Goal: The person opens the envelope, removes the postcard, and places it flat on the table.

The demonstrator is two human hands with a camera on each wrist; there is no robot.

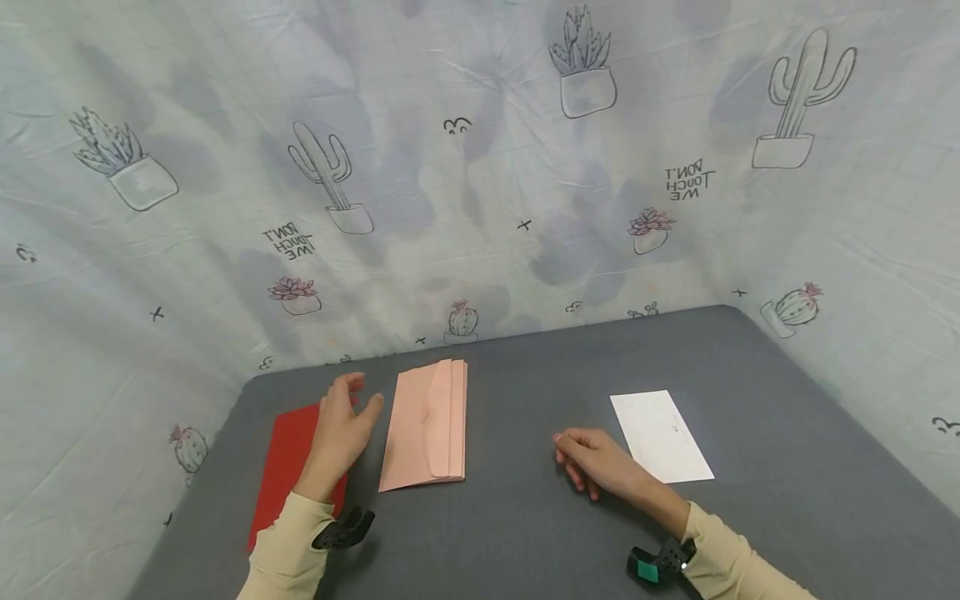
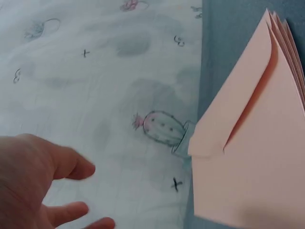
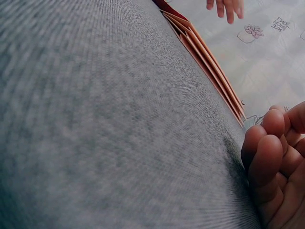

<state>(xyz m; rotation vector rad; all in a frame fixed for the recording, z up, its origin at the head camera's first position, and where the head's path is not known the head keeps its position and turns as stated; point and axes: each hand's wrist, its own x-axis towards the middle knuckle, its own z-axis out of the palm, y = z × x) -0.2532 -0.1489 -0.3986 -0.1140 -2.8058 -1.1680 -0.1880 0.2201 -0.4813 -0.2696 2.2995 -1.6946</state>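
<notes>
My left hand (image 1: 339,437) hovers over the upper part of a red envelope-like sheet (image 1: 281,471), thumb and fingers spread apart with nothing between them. Just right of it lies a small stack of pink envelopes (image 1: 411,427), the top one with its flap side up; the left wrist view shows the flap slightly lifted on the pink paper (image 2: 257,176). My right hand (image 1: 600,462) rests low at the grey tabletop with loosely curled fingers, holding nothing. Beside it, a white card (image 1: 660,433) with small faint print lies flat, its lower left corner partly behind the hand.
The grey table (image 1: 517,533) ends at a pale curtain (image 1: 480,208) printed with cacti, which hangs behind and along both sides. A dark wrist strap (image 1: 343,530) sits on the left sleeve, and another strap (image 1: 660,562) with a green patch on the right.
</notes>
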